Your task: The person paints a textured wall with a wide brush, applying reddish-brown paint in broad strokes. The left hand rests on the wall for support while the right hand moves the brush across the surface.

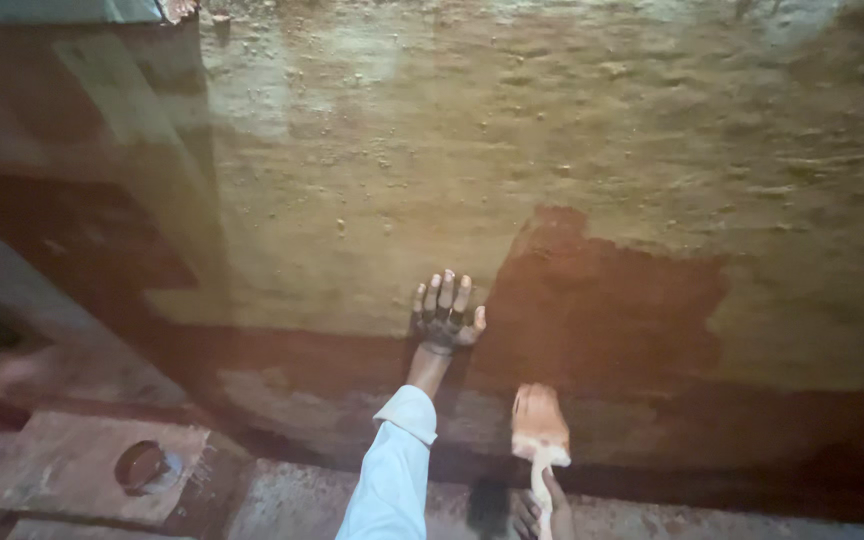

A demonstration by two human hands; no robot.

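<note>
Rough, gritty plaster wall (552,130) with a wet reddish-brown coated patch (602,300); paint-soaked bristle brush (540,425)

a rough concrete floor (372,500) bears a flat slab (72,465) with a round dark lid (142,465).

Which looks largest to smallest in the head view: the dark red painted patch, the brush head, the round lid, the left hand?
1. dark red painted patch
2. left hand and brush head: look alike, unranked
3. round lid, slightly smaller, though nearness may mislead
</note>
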